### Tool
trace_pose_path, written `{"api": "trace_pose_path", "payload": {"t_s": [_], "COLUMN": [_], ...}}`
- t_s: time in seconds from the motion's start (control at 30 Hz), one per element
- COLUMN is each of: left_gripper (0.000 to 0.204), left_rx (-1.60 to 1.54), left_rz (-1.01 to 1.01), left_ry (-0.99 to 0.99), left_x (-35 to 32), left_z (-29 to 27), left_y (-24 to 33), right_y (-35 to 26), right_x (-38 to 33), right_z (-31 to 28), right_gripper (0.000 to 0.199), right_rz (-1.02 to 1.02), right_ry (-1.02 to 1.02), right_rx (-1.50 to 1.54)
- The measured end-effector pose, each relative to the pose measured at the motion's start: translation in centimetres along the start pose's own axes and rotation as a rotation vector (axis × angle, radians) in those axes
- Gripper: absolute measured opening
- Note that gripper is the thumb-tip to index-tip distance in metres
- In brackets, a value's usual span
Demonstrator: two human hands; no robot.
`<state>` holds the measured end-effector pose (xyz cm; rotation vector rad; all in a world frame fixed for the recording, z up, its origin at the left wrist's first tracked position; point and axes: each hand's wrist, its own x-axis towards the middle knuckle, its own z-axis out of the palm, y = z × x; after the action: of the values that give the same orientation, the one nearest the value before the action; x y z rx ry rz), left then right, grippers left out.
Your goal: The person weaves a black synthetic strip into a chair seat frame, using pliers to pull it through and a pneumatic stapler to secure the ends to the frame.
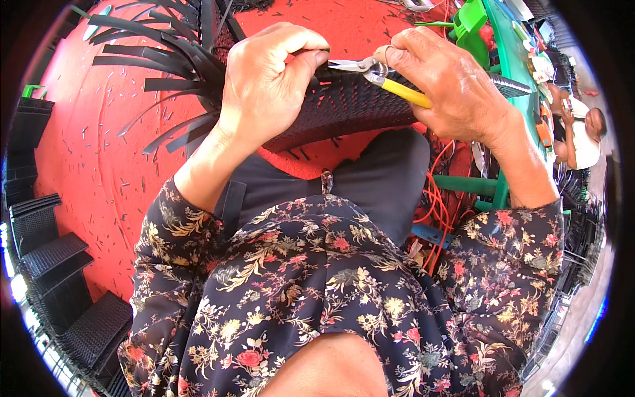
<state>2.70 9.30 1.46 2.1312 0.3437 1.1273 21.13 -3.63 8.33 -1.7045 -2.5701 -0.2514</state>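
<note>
My left hand (pixel 271 79) pinches what looks like the edge of a black woven panel (pixel 357 106), probably to steady it; my right hand (pixel 456 86) grips yellow-handled snips (pixel 405 93) aimed left. The panel sits at my lap's (pixel 390 169) far end, loose strips (pixel 172 85) fanning left.

- Lighting: bright; red floor (pixel 99 198) pinkish at left.
- Glare: white patches, left rim.
- Distortion: fisheye bowing, black surround.
- Focus: centre crisp, edges softer.
</note>
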Motion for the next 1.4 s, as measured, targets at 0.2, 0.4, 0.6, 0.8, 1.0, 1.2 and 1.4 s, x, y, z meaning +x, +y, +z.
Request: {"api": "trace_pose_path", "payload": {"t_s": [0.2,0.4,0.6,0.8,1.0,1.2,1.4], "left_gripper": [0.006,0.006,0.005,0.010,0.013,0.054,0.051], "left_rx": [0.005,0.016,0.011,0.258,0.366,0.036,-0.446], "left_rz": [-0.004,0.041,0.193,0.562,0.616,0.454,0.203], "left_ry": [-0.010,-0.006,-0.096,-0.526,-0.628,-0.454,-0.142], "left_x": [0.1,0.1,0.2,-0.3,-0.2,-0.2,-1.0], "left_z": [0.1,0.0,-1.0,-1.1,-0.2,-1.9,-0.7], "left_y": [0.2,-0.3,0.4,0.3,1.0,-1.2,-3.2], "right_y": [0.8,1.7,1.2,0.3,-9.1,-21.8,-18.8], "right_x": [0.8,1.3,-0.9,-19.0,-46.4,-55.4,-58.6], "right_z": [0.4,1.3,1.5,2.9,3.2,1.2,4.5], "right_gripper": [0.053,0.048,0.045,0.053,0.051,0.049,0.045], "right_rz": [-0.109,-0.154,0.044,0.787,1.971,2.635,2.277], "right_ry": [0.058,0.039,0.164,0.356,0.058,-0.117,-0.258], "right_rx": [-0.014,-0.028,0.039,0.012,-0.137,0.169,-0.104]}}
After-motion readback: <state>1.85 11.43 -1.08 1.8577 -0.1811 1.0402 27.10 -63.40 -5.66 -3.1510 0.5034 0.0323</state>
